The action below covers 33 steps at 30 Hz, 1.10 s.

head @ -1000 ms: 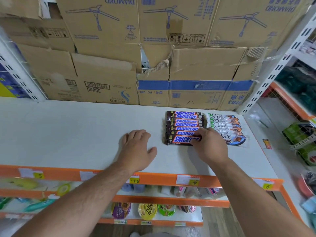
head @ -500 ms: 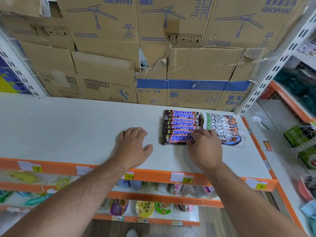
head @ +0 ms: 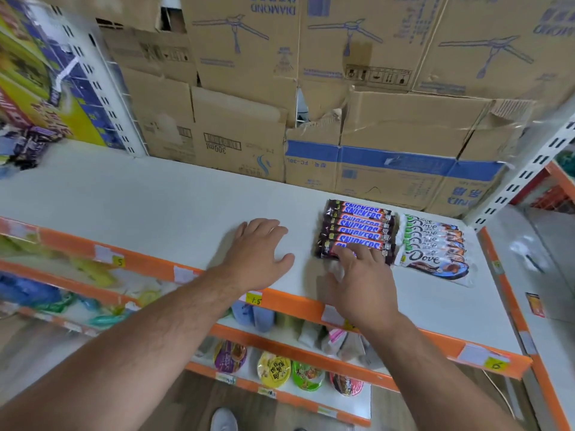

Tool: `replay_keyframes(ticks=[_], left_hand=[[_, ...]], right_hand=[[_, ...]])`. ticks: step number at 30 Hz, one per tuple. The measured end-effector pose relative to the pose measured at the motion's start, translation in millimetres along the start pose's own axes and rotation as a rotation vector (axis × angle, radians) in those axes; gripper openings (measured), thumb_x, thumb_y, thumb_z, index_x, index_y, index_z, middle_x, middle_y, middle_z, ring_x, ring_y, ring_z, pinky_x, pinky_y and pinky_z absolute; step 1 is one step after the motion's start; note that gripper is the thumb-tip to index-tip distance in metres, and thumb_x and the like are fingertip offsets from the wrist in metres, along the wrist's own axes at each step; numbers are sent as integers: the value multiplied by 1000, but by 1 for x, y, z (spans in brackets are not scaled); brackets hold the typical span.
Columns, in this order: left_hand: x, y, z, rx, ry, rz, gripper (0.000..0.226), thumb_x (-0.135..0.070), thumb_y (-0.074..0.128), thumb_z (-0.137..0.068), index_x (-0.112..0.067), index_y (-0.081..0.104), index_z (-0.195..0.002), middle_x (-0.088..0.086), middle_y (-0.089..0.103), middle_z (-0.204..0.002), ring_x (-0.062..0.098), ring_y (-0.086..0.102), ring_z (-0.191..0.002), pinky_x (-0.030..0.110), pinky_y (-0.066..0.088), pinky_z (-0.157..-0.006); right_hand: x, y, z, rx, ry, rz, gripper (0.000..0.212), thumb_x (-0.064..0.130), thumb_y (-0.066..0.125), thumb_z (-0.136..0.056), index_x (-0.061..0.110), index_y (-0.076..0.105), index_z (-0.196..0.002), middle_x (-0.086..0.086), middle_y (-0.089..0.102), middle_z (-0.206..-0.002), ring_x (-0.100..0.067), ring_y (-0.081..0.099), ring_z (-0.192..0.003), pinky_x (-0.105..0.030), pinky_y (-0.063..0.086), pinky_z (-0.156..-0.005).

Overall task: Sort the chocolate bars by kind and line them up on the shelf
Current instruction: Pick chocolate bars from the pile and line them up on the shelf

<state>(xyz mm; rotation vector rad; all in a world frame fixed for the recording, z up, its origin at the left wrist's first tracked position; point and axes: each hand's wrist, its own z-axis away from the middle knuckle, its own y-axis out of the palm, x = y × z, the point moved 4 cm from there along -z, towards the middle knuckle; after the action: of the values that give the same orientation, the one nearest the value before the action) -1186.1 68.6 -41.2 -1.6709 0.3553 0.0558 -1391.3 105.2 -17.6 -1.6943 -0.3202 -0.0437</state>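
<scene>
Your right hand [head: 362, 287] has slid left along the front bar of the Snickers [head: 357, 227]. Half a second ago it sat at that bar's right end; now its fingertips lie over the bar's middle. Your head has swung left too, so the shelf [head: 140, 206] runs tilted across the view. Your left hand [head: 258, 253] has stayed where it was, palm down and flat on the shelf, fingers relaxed and holding nothing. The right hand is spread, fingers nearly straight, touching the wrapper rather than gripping it. A pale smear under those fingers may be only blur. The Snickers lie stacked in a row just beside the Dove bars [head: 435, 247], near the boxes [head: 373, 119].
</scene>
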Motion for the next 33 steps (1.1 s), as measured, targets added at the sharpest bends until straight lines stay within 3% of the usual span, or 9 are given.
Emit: replay_keyframes(ticks=[5,12,22,29,33], left_hand=[[32,-21,21,-6,-43,0,64,-58,42,-89,-33,32,-148,-8,30,-154,14,18,-142,45,12,-117],[132,-69,63,-45,-123,34,69,-60,41,-88,-34,25,-150,-6,25,-157,14,13,-143,47,6,-119],[337,-145,144,-112,-278,-16,67,-58,50,-85,-32,36,-145,-8,33,-152,15,22,-140,48,15,-116],[445,-175,180,-173,-409,-41,71,-63,37,-82,-30,38,-145,-5,38,-151,18,29,-139,45,22,-114],[495,-183,187,-169,-480,5,74,-62,33,-79,-30,37,-146,-6,36,-152,18,25,-141,47,17,-116]], right_hand=[[51,4,-8,-23,-61,-67,45,40,68,-74,16,67,-112,-8,65,-110,-35,56,-96,-43,51,-80],[170,32,-33,51,-135,-125,61,46,59,-82,25,51,-138,0,51,-138,-25,44,-124,-37,42,-101],[391,83,-65,61,-251,-208,55,41,60,-86,23,53,-137,1,53,-136,-24,44,-124,-34,41,-98],[517,114,-95,144,-374,-209,54,47,54,-90,27,48,-140,6,48,-141,-18,41,-129,-32,39,-100],[574,134,-122,177,-423,-201,55,49,55,-88,28,49,-139,5,49,-140,-18,41,-129,-32,38,-102]])
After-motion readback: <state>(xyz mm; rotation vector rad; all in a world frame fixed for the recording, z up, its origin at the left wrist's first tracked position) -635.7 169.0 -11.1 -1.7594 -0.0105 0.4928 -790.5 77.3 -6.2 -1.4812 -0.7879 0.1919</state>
